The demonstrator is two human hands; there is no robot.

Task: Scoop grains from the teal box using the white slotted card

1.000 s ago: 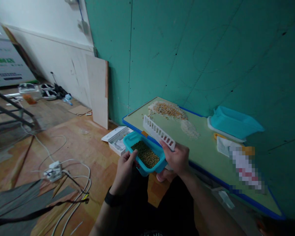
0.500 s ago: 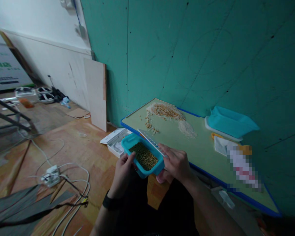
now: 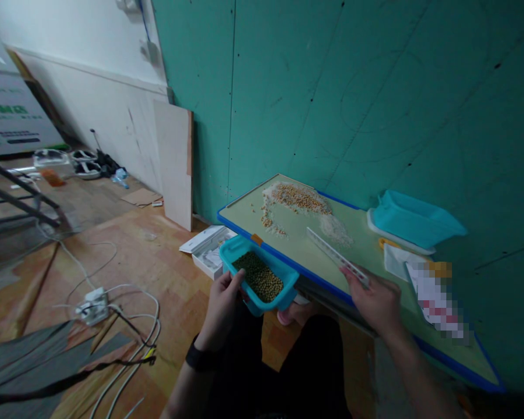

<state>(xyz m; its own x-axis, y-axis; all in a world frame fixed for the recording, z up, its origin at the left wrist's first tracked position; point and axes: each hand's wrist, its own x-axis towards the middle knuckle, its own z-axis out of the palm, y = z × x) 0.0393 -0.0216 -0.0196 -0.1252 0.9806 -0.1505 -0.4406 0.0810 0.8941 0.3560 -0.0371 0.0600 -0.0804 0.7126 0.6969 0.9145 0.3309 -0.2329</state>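
My left hand [image 3: 225,294] is closed on the near left rim of a blue plastic container [image 3: 290,291], thumb over the edge. Green beans [image 3: 250,265] and yellowish beans [image 3: 268,285] lie inside, in two adjoining patches. The container is at the front edge of the low table [image 3: 283,250]. Over the tabletop, my right hand [image 3: 373,299] grips one end of a flat white strip [image 3: 332,253] with a row of slots or marks. Beyond the strip, yellow beans [image 3: 299,196] are spread among white grains that look like rice [image 3: 336,228].
A second blue container [image 3: 419,218] stands on a white lid or tray at the table's back right, near a blurred packet [image 3: 436,299]. An open white box [image 3: 207,253] sits on the floor left of the table. Cables and a power strip [image 3: 94,306] lie further left.
My right hand has moved right and away from the container with the white strip, which is now over the tabletop. My left hand keeps its hold on the container.
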